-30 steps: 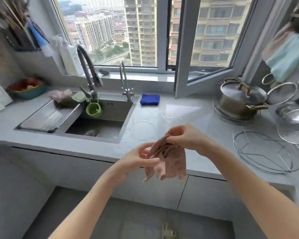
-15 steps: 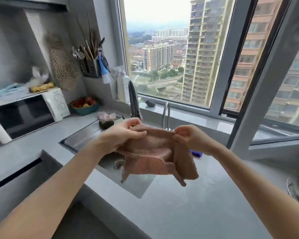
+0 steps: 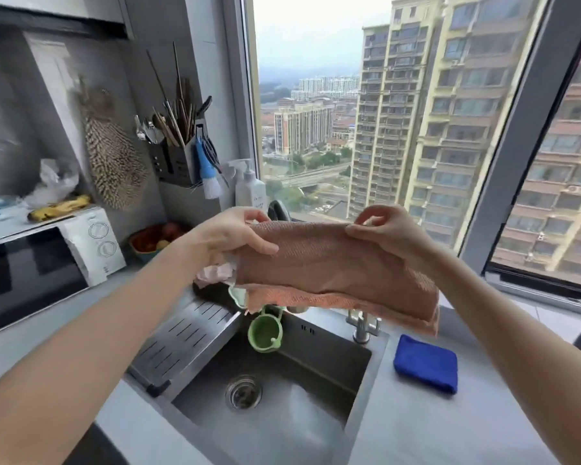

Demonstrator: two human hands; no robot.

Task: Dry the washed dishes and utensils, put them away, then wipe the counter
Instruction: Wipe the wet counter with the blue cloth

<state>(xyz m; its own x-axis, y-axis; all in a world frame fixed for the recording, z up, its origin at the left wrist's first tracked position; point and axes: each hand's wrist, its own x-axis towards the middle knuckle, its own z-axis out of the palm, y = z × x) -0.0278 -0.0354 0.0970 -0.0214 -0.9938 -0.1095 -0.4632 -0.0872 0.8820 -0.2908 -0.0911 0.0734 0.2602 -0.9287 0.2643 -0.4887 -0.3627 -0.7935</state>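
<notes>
Both forearms reach fwd over the counter [image 3: 433, 437]. L hand [image 3: 228, 239] grips the left end of the pink-brown cloth [image 3: 332, 270], thumb on the near face, fingers curled behind. R hand [image 3: 388, 233] pinches the right top edge w/ thumb & fingertips. Cloth hangs doubled btwn them, taut along the top, lower hem loose.

Change: 1 s ago it dangled bunched from the R hand, low by the counter edge; half a sec ago it was partly opened; now it's pulled wide & lifted. Prob. it's being squared up, to hang or for the wipe-down; can't tell which.

Below the hands: sink [image 3: 316, 364], green cup [image 3: 265, 330] under the L hand. Blue cloth [image 3: 426, 364] lies on the counter below the R hand. Beyond the L hand: utensil holder [image 3: 175, 159] on the wall.
</notes>
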